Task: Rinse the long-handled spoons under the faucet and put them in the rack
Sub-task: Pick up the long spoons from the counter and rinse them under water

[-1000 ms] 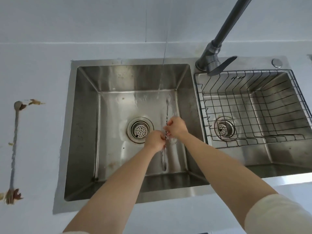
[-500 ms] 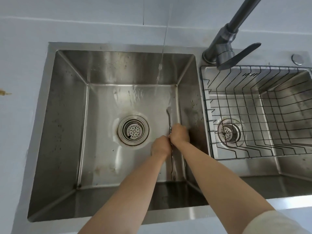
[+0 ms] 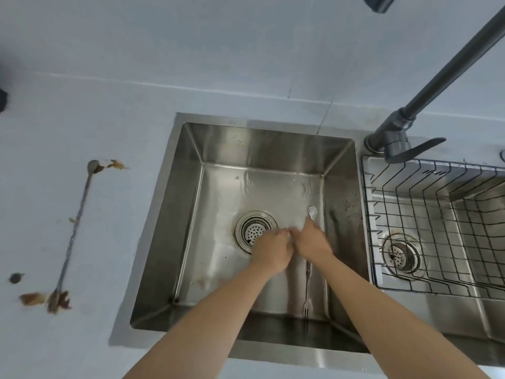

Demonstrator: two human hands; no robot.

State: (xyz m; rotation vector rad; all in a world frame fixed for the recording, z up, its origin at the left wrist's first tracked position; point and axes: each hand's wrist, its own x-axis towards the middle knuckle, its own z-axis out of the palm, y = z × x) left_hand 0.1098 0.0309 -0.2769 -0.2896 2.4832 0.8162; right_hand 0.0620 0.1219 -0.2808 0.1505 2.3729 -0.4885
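Both hands are down in the left sink basin, knuckles nearly touching. The right hand (image 3: 311, 240) is closed around the middle of a long-handled spoon (image 3: 308, 280), and the spoon runs straight through that grip: its small bowl end pokes out just beyond the fingertips, toward the back wall, while the twisted shaft trails back under the wrist and ends in a little fork tip near the front wall of the basin. The left hand (image 3: 270, 248) sits right beside the right one, fingers curled inward against it; whether it actually pinches the shaft I cannot tell, the fingers hide the contact.

Just left of the left hand, partly under its fingers, sits the round drain strainer (image 3: 252, 228). Wet sheen spreads over the basin floor (image 3: 218, 242) beyond both hands. A thin stream of water (image 3: 323, 120) falls above and beyond the right hand, toward the back of the basin.

Further right of the right hand, past the divider, the dark faucet (image 3: 426, 97) rises from its base, and the wire rack (image 3: 426, 214) sits in the right basin.

Far out to the left of the left hand, on the counter (image 3: 123, 91), lies a second long-handled spoon (image 3: 75, 228), with brown scraps (image 3: 35, 298) at both of its ends.
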